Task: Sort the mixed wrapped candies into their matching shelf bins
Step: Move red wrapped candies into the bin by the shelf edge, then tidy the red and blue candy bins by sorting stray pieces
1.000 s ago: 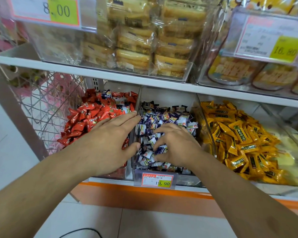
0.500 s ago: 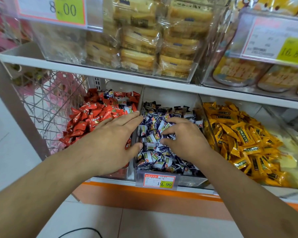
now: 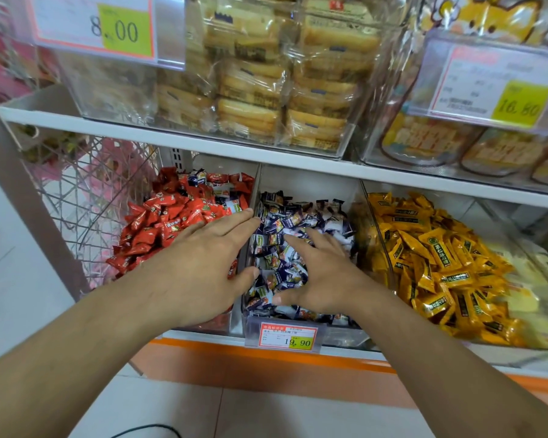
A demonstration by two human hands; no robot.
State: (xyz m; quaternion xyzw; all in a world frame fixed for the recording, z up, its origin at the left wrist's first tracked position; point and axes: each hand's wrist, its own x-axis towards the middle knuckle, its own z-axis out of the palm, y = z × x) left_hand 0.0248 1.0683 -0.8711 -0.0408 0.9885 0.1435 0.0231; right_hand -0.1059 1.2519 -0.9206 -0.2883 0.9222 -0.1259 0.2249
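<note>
Raking the blue candies (image 3: 285,248), right hand (image 3: 321,273) spread flat, left hand (image 3: 200,267) open, neither gripping; next, probably pinching a stray wrapper.

Two bare forearms reach forward, palms down.
Left hand (image 3: 203,263) lies flat, fingers straight, left of the middle bin (image 3: 301,335); right hand (image 3: 321,273) spreads inside it.

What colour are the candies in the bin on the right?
Yellow candies, with dark labels, seen in the head view.
</note>
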